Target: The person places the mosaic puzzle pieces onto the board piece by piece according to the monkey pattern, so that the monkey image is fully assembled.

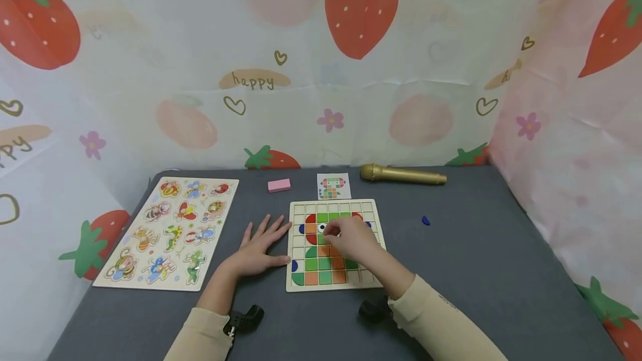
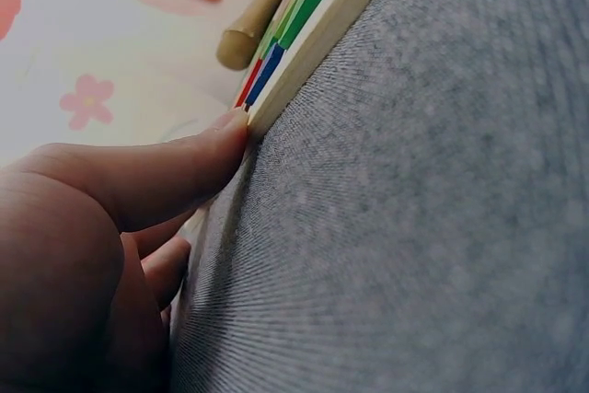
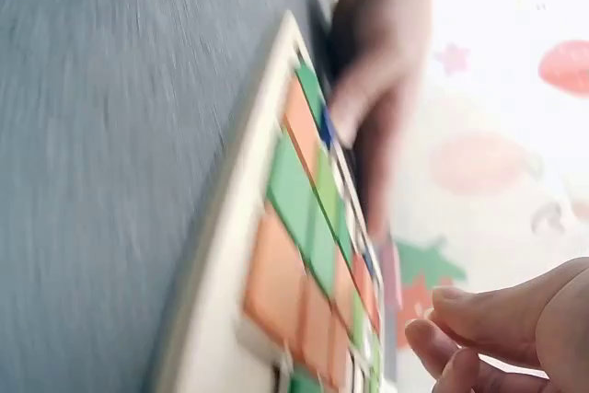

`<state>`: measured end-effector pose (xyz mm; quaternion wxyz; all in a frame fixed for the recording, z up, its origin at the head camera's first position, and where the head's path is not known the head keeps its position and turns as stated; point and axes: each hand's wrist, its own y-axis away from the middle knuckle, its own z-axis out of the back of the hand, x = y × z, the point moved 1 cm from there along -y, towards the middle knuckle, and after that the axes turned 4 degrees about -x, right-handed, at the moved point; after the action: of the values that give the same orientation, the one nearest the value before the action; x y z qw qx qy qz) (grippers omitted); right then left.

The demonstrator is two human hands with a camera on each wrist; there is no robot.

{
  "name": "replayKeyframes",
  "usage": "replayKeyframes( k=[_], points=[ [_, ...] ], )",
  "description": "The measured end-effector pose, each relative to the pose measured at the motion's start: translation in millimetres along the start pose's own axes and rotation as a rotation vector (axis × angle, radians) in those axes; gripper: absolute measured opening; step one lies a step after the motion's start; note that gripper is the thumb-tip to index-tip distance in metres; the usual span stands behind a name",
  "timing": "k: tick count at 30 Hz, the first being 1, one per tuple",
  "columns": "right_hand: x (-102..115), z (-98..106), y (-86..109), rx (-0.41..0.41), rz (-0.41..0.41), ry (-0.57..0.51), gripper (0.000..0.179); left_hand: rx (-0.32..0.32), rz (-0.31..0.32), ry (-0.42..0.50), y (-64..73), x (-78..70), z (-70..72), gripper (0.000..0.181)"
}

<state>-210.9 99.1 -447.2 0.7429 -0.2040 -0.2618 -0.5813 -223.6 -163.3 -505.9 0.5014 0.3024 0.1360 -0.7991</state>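
A pale wooden grid board [image 1: 368,283] holds red, green, orange and blue pieces set in a pattern. My left hand [image 1: 253,258] lies at its left side with fingers spread, thumb and fingertips touching the edge. In the left wrist view, the thumb [image 2: 175,172] presses against the board's corner. Over the upper middle of the board, my right hand [image 1: 353,238] bends its fingers down and hides part of the pattern. The right wrist view shows its thumb and index finger pinching a small pale piece [image 3: 429,314], mostly covered by the fingertips.
Left of the board lies a puzzle board with cartoon insects [image 1: 210,238]. Behind are a pink block [image 1: 278,185], a pattern card [image 1: 333,186] and a gold microphone [image 1: 403,175]. A small blue piece [image 1: 426,220] lies at right on the grey tabletop [image 1: 476,272].
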Motion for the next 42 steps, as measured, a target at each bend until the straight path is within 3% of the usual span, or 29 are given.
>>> replayKeyframes(
  k=[6, 13, 21, 25, 33, 37, 42],
  points=[
    [-32, 37, 1.6, -0.087, -0.061, 0.020, 0.010, 0.008, 0.000, 0.004, -1.3, 0.1, -1.6, 0.084],
    [-90, 66, -2.7, -0.193, -0.161, 0.098, 0.020, 0.007, 0.006, 0.000, -0.6, -1.0, -1.3, 0.084],
    [-141, 98, 10.5, -0.177, -0.292, 0.181, 0.036, 0.010, 0.009, 0.004, -0.4, 0.4, -1.1, 0.084],
    [-155, 107, 16.2, -0.129, -0.337, 0.184, 0.038, 0.006, 0.009, 0.004, -0.3, 0.8, -1.1, 0.084],
    [-173, 117, 20.8, -0.106, -0.329, 0.136, 0.021, 0.006, 0.006, 0.008, 0.0, -1.9, 0.0, 0.084],
    [-171, 117, 19.6, -0.090, -0.327, 0.068, 0.017, 0.005, 0.006, 0.005, 0.1, -1.4, 0.5, 0.084],
    [-155, 111, 18.1, -0.089, -0.281, 0.017, 0.026, 0.009, 0.007, 0.004, 0.3, -0.6, 0.5, 0.084]
  ],
)
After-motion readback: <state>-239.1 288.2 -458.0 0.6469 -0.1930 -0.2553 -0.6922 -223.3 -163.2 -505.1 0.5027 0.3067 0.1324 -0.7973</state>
